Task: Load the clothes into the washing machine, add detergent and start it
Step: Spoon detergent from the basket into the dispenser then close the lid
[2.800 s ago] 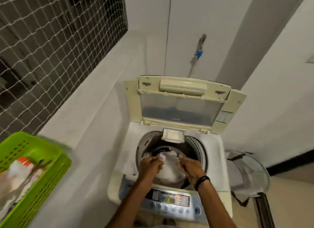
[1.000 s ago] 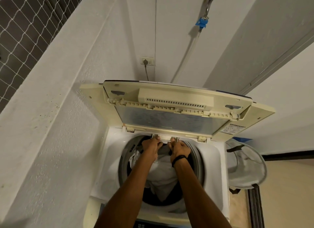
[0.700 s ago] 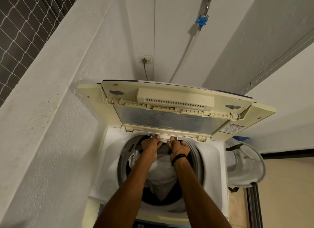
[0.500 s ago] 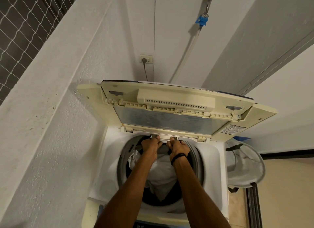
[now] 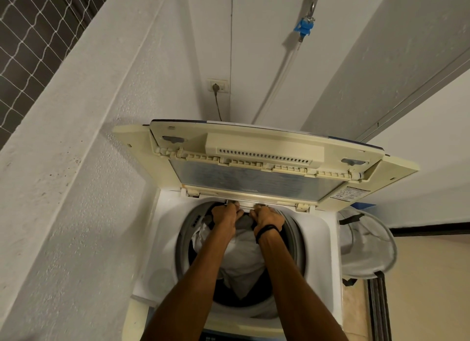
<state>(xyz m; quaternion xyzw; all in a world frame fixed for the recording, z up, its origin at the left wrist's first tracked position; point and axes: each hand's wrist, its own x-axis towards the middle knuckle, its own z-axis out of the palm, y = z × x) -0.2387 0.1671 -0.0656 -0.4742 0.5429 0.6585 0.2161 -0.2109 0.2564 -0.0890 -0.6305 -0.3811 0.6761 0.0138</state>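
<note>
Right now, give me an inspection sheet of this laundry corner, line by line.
Surface: washing machine top, lid raised.
Job's things: white clothes in the drum; detergent drawer at the rear rim.
Clutter: mesh laundry hamper to the right.
Hands: left hand and right hand both at the drawer's front edge; grip cannot be judged.
Cables: power cord plugged into the wall socket.
Surroundings: hose below a blue tap fitting; netted window on the left.

Above drum: raised lid overhangs the back rim
Inside drum: white clothes fill the middle; dark gap at front
</note>
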